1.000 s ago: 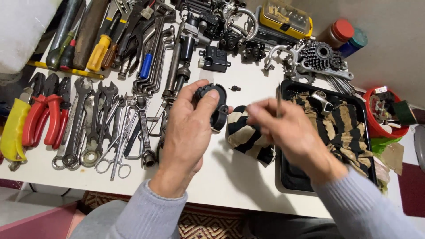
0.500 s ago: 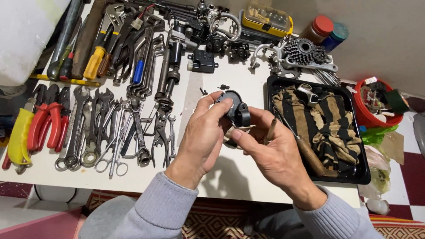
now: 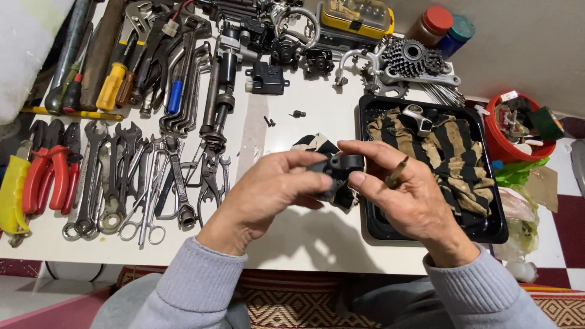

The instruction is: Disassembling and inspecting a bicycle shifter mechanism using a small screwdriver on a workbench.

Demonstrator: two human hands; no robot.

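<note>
Both hands pinch one small black part [image 3: 338, 172] between them, left hand [image 3: 268, 195] gripping its side, right hand [image 3: 408, 195] fingertips on top. Looks light, rigid, probably greasy, so grab the edges. Wrenches [image 3: 122, 183] lie left.

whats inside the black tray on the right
A striped tan and dark rag fills most of the black tray, with a small silver metal part on top. The right hand covers its near left corner.

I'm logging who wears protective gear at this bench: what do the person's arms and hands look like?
Both hands, the left hand and right hand, are bare: no gloves, rings or watch visible. Both arms wear grey knit sleeves with ribbed cuffs at the wrists.
</note>
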